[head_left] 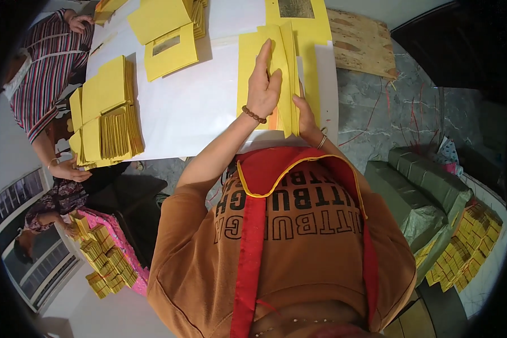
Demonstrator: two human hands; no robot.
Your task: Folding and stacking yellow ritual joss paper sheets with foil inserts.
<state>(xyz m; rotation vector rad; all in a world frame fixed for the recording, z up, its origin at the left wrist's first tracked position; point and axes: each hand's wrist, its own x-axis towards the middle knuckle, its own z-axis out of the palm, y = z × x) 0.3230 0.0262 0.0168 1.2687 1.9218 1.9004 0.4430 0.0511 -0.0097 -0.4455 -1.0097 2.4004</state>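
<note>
Folded yellow paper sheets stand partly raised at the table's near right edge, over flat yellow paper. Against their left face lies my left hand, palm on the paper, fingers stretched out and thumb apart. On the other side, my right hand is closed at the sheets' lower right edge; the paper hides part of its fingers. A beaded bracelet circles my left wrist. More yellow paper with a dark printed panel lies just beyond.
The white table bears stacked yellow paper bundles at left and more yellow pieces at the back. A co-worker in a striped top touches the left stack. Green wrapped packs and yellow bundles are at right; a wooden board lies beyond.
</note>
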